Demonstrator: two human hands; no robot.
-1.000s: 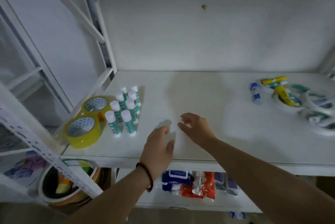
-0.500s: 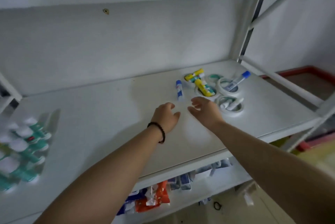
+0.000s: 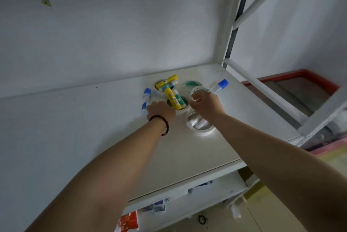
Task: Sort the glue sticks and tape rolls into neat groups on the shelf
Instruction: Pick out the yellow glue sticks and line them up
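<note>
White shelf (image 3: pixel 187 149) carries an unsorted heap: glue sticks (image 3: pixel 171 98) lie across tape rolls (image 3: pixel 200 125). Left hand (image 3: pixel 161 108) rests curled beside them, grip unclear; right hand (image 3: pixel 205 103) pinches a roll's rim, so sorting here looks barely begun.

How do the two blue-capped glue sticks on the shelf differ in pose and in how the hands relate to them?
The left blue-capped stick lies flat on the shelf; the right blue-capped stick is propped at an angle on a white tape roll. The left stick's lower end sits at the left hand fingertips; the right stick's lower end disappears behind the right hand, so any grip there cannot be told. Both have blue caps and pale bodies.
</note>
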